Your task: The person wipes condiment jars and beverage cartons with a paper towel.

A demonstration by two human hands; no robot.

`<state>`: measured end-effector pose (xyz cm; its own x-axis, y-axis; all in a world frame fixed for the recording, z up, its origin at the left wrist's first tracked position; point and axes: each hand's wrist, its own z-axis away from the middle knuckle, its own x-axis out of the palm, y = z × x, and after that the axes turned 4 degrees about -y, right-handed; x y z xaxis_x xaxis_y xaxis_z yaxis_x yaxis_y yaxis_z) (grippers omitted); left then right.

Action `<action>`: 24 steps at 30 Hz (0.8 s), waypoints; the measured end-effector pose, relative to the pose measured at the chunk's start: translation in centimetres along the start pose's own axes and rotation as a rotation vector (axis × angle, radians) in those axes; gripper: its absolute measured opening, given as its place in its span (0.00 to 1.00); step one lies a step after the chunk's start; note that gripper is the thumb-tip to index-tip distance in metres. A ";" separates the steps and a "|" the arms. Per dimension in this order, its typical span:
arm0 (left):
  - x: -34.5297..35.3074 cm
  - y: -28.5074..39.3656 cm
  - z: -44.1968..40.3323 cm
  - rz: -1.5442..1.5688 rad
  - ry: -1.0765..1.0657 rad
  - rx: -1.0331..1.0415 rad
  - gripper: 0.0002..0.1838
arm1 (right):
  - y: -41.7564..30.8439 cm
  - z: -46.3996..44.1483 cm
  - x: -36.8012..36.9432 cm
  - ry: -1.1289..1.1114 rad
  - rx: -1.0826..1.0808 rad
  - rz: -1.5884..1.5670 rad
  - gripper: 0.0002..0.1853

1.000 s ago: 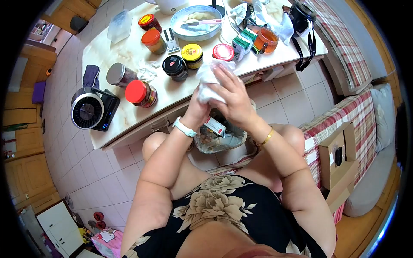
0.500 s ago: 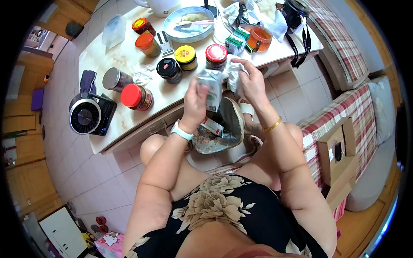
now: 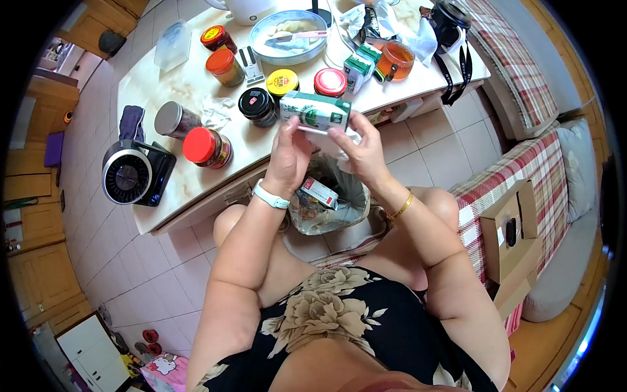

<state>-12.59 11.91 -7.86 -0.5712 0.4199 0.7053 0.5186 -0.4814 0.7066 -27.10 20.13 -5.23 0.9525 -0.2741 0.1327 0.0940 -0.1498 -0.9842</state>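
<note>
Between my hands is a green and white carton (image 3: 316, 110), held lengthwise above the table edge. My left hand (image 3: 289, 157) grips its left end from below, fingers closed. My right hand (image 3: 362, 147) is closed at the right end, with a crumpled white tissue (image 3: 341, 145) pressed under the carton. Some fingertips are hidden behind carton and tissue. Directly below stands a bin lined with a plastic bag (image 3: 356, 212), with a red and white box (image 3: 319, 193) inside. Just beyond the carton are a red-lidded jar (image 3: 330, 82), a yellow-lidded jar (image 3: 282, 83) and a black-lidded jar (image 3: 258, 108).
On the table (image 3: 189, 186) are more jars, a small fan (image 3: 129, 172), a bowl (image 3: 289, 55) with a pink-handled utensil, another green and white carton (image 3: 361, 68), a glass cup of amber liquid (image 3: 396, 62) and a camera (image 3: 450, 19). An open cardboard box (image 3: 511, 242) rests on the sofa at right.
The carton has been raised and turned from upright to lengthwise. My right hand has come left with the tissue and now meets the carton, which my left hand alone held before.
</note>
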 end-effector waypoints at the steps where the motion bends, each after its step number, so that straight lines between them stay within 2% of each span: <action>1: 0.4 -0.1 0.2 -0.021 -0.051 -0.009 0.30 | -0.5 -0.1 -0.2 0.016 -0.072 0.016 0.26; 4: 1.6 -0.4 1.0 -0.039 -0.111 -0.024 0.27 | -0.9 0.1 0.2 0.067 -0.078 -0.115 0.25; 9: 2.3 -0.3 0.9 -0.283 -0.162 -0.112 0.32 | -2.2 -1.8 -2.5 0.151 -0.066 -0.035 0.27; 10: 2.5 -0.4 1.0 -0.370 -0.159 -0.153 0.33 | -1.4 -3.1 -4.9 0.171 -0.112 0.216 0.28; 11: 2.1 -0.9 0.9 -0.420 -0.128 -0.170 0.32 | -1.3 -4.0 -6.3 0.282 -0.122 0.334 0.29; 14: 0.4 -2.3 0.6 -0.600 -0.097 -0.225 0.28 | -3.6 -4.9 -9.3 0.403 -0.103 0.818 0.30; 15: -0.1 -2.8 0.4 -0.617 -0.106 -0.189 0.26 | -3.3 -5.1 -10.1 0.405 -0.103 0.819 0.30; 17: -1.2 -3.6 0.3 -0.699 -0.138 -0.175 0.25 | -2.4 -5.7 -11.2 0.402 0.013 1.022 0.31; 20: -1.1 -3.6 0.4 -0.807 -0.173 -0.169 0.24 | -2.2 -6.4 -10.8 0.396 0.128 1.076 0.31; 24: -0.9 -2.7 0.6 -0.840 -0.168 -0.191 0.24 | -1.1 -7.4 -10.3 0.399 0.174 1.252 0.32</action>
<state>-13.04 13.30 -10.37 -0.6070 0.7940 -0.0341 -0.1551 -0.0763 0.9849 -39.15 16.09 -4.62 0.2748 -0.4002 -0.8742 -0.7160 0.5218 -0.4639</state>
